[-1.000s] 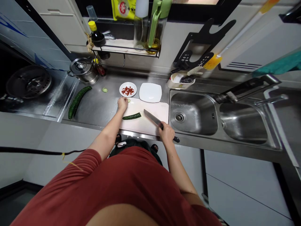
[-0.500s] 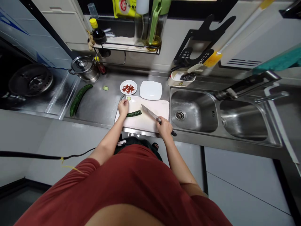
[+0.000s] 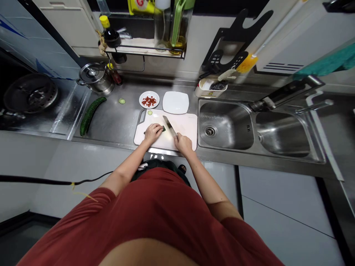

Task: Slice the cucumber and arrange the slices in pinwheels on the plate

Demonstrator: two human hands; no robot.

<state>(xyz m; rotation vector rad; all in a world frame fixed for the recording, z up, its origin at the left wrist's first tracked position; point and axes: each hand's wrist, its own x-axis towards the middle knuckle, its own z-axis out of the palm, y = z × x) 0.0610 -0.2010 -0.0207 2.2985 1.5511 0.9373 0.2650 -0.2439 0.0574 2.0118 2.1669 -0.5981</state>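
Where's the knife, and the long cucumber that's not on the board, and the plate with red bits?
Knife (image 3: 170,125): head view, on the middle of the blade.
Long cucumber (image 3: 90,113): head view, on the middle of its green skin.
Plate with red bits (image 3: 149,93): head view, on its far rim.

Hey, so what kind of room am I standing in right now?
Most likely a kitchen, perhaps a home one: there's a double-bowl sink, a wok over a burner at the far left, and a cutting board on the steel counter.
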